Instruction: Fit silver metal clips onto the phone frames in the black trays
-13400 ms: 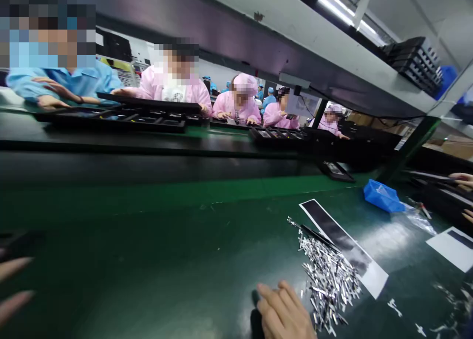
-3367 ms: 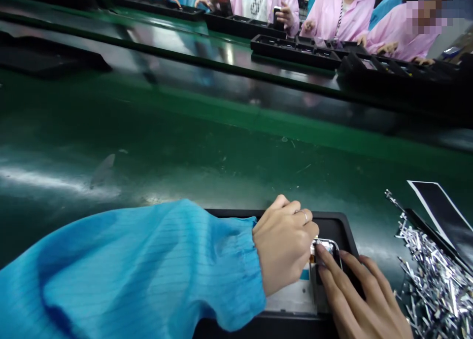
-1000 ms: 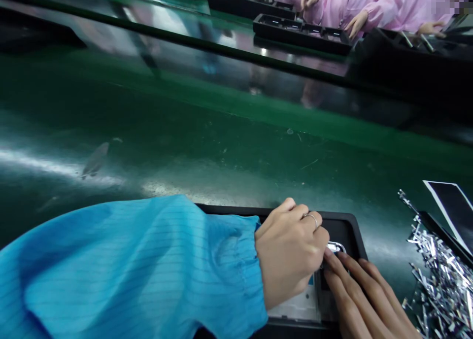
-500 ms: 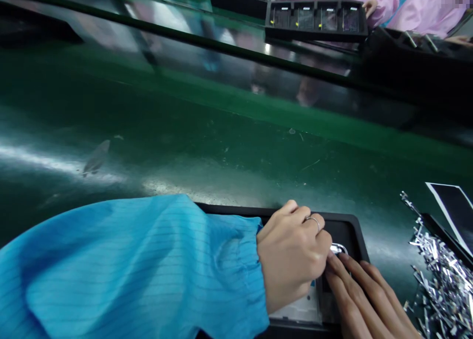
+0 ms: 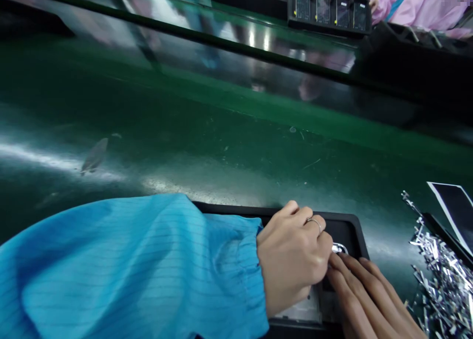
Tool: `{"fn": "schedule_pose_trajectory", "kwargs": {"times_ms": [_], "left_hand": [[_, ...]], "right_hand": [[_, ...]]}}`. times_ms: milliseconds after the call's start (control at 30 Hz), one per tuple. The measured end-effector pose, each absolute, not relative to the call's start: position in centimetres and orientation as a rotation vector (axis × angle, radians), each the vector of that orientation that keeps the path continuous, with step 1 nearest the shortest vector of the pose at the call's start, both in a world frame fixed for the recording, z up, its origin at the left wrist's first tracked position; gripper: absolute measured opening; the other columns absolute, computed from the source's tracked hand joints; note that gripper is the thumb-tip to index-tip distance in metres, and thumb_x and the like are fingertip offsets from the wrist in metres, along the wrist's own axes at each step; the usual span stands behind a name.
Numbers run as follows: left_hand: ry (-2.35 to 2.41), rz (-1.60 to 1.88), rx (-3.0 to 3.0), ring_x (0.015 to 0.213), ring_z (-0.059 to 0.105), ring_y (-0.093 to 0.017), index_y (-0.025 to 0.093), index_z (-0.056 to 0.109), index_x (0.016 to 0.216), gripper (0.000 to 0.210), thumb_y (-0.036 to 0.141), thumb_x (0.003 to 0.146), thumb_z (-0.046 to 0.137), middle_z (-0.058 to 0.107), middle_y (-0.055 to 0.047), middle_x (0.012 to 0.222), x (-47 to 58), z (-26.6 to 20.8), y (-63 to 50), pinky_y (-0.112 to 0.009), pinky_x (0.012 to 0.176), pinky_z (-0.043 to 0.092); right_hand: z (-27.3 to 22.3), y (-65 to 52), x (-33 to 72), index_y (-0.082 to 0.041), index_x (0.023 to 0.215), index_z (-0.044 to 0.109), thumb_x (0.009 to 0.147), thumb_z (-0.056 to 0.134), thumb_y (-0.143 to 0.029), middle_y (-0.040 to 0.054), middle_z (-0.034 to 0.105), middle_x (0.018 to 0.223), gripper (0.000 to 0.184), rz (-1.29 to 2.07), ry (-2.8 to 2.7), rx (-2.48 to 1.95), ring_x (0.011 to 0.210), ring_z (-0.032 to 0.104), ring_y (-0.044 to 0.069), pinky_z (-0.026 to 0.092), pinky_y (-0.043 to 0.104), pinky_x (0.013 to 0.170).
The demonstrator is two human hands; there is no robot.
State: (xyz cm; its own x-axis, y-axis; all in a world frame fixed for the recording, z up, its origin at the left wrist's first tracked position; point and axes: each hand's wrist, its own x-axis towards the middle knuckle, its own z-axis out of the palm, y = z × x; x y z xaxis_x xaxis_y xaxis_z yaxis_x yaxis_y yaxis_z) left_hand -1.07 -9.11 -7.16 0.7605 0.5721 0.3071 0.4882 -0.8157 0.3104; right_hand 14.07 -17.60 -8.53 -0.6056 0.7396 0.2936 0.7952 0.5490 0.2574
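My left hand (image 5: 295, 255), in a blue sleeve (image 5: 148, 265) and with a ring on one finger, is curled closed over a black tray (image 5: 356, 228). Its fingertips are hidden, so what they pinch cannot be made out. My right hand (image 5: 369, 294) reaches in from the lower right, fingers stretched out side by side, their tips against the left hand's knuckles. Just past those tips shows the rounded corner of a shiny metal-rimmed piece (image 5: 340, 248), mostly covered by both hands. A pale flat part (image 5: 305, 309) lies in the tray below my left wrist.
A heap of silvery strips (image 5: 443, 275) lies on the green table (image 5: 221, 152) at right, beside a black sheet with a white border (image 5: 453, 206). Across a dark ledge, a compartment tray (image 5: 328, 14) holds phone-like pieces, near co-workers in pink sleeves (image 5: 421, 6).
Both my hands stay nearly in place, with only a slight shift. At the back, the compartment tray has moved up and right and tipped, its pieces facing me more.
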Motion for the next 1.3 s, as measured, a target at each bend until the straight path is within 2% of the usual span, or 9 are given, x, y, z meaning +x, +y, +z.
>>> {"fn": "schedule_pose_trajectory", "kwargs": {"times_ms": [100, 233, 433, 633, 933, 1300], "left_hand": [[0.808, 0.609, 2.811, 0.061, 0.038, -0.016, 0.012, 0.049, 0.062, 0.008, 0.011, 0.069, 0.047, 0.047, -0.003, 0.063, -0.9, -7.1, -9.2, -0.030, 0.057, 0.030], [0.807, 0.675, 2.893, 0.054, 0.037, -0.016, 0.014, 0.044, 0.058, 0.022, 0.007, 0.077, 0.034, 0.044, -0.002, 0.057, -0.7, -7.3, -9.4, -0.030, 0.053, 0.028], [0.653, 0.902, 2.930, 0.052, 0.034, -0.014, 0.012, 0.052, 0.063, 0.025, 0.008, 0.079, 0.033, 0.046, -0.002, 0.056, -1.3, -7.5, -9.3, -0.031, 0.054, 0.029], [0.599, 0.911, 2.925, 0.057, 0.033, -0.015, 0.012, 0.051, 0.059, 0.029, 0.007, 0.079, 0.030, 0.046, -0.004, 0.059, -1.7, -7.6, -9.2, -0.033, 0.060, 0.031], [0.962, 0.498, 2.625, 0.065, 0.034, -0.016, 0.013, 0.047, 0.062, 0.021, 0.012, 0.078, 0.033, 0.046, -0.004, 0.069, -1.6, -7.0, -9.2, -0.032, 0.057, 0.028], [0.838, 0.540, 2.651, 0.062, 0.035, -0.015, 0.013, 0.049, 0.064, 0.020, 0.009, 0.077, 0.034, 0.046, -0.004, 0.066, -2.2, -7.1, -9.0, -0.030, 0.061, 0.028]], "right_hand": [[-8.5, -17.6, 14.1, -0.014, 0.091, 0.053, 0.079, 0.031, -0.009, 0.0048, 0.056, 0.101, 0.026, -0.504, -2.588, -1.345, 0.090, 0.053, 0.018, 0.040, 0.032, 0.080], [-8.6, -17.8, 14.2, -0.010, 0.092, 0.053, 0.077, 0.031, -0.006, 0.0067, 0.055, 0.103, 0.027, -0.420, -2.567, -1.329, 0.093, 0.051, 0.018, 0.038, 0.033, 0.083], [-8.9, -18.1, 13.6, -0.010, 0.093, 0.052, 0.079, 0.028, -0.005, 0.0072, 0.058, 0.095, 0.028, -0.508, -2.482, -1.367, 0.088, 0.053, 0.019, 0.039, 0.035, 0.078], [-9.2, -18.2, 13.4, -0.010, 0.092, 0.052, 0.080, 0.029, -0.006, 0.0068, 0.058, 0.097, 0.026, -0.496, -2.449, -1.376, 0.090, 0.053, 0.018, 0.039, 0.034, 0.079], [-9.2, -17.8, 14.2, -0.010, 0.096, 0.051, 0.077, 0.035, -0.013, 0.0117, 0.049, 0.111, 0.025, -0.636, -2.617, -1.262, 0.098, 0.048, 0.026, 0.040, 0.037, 0.077], [-8.8, -17.3, 13.8, -0.009, 0.103, 0.047, 0.079, 0.029, -0.016, 0.0107, 0.045, 0.116, 0.031, -0.690, -2.706, -1.246, 0.100, 0.046, 0.026, 0.039, 0.038, 0.078]]}}
